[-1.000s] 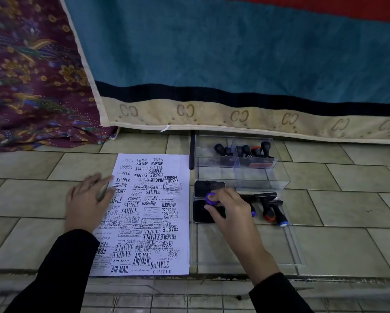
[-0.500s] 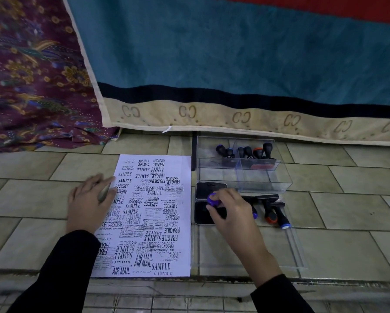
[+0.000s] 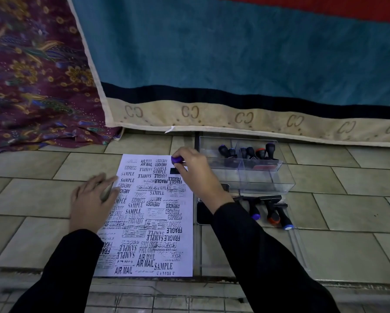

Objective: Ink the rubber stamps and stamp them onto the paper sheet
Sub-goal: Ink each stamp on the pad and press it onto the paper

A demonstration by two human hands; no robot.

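The clear plastic box [image 3: 268, 177] beside the sheet is split into compartments, and the far ones hold a cluster of upright stamps [image 3: 246, 153], black-handled, a couple capped purple and one orange. In front of it lies a clear flat tray [image 3: 300, 249] with three more stamps [image 3: 272, 214] on their sides, handles pointing back toward the person, caps blue, orange and blue. A dark ink pad [image 3: 203, 214] sits at the tray's left end, partly hidden under the black right sleeve. The right hand [image 3: 194, 170] reaches across to the far right corner of the paper sheet [image 3: 148, 213], thumb and fingertips pinching the purple-capped stamp [image 3: 177, 159] by its knob; its black base is down at the paper there, though I can't tell how firmly it bears on it. The left hand [image 3: 92, 204] lies flat over the sheet's left edge, fingers straight and close together, pressing the paper to the floor. The sheet is crowded with black impressions such as SAMPLE, FRAGILE, AIR MAIL, EXPRESS, AMENDED and FAX OUT, many upside down or overlapping. All of it rests on a tiled floor [image 3: 347, 199] of pale greenish tiles. Behind, a teal blanket [image 3: 234, 64] with a dark band and a cream border hangs down to the tiles, and a maroon floral cloth [image 3: 31, 75] lies bunched to its left.
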